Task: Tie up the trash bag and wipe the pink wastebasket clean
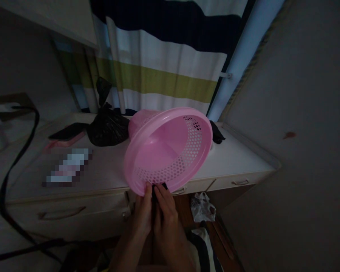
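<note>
A pink plastic basket [167, 151] with perforated walls lies tipped on the white counter, its wide mouth facing me. At the lower rim, my left hand [144, 213] is closed with its thumb up against the edge. Right beside it, my right hand [167, 215] has its fingers curled over a black piece [164, 186] that looks like thin plastic bag. This black material runs down between both hands, and most of it is hidden by them. The inside of the basket shows no contents.
A knotted black plastic bag [107, 126] sits left of the basket, near a dark and pink object [68, 134] and a blurred-out phone-like item [69, 166]. Another black item [217, 132] lies behind the basket. Drawers [229, 182] are below; a white bag [202, 207] is on the floor.
</note>
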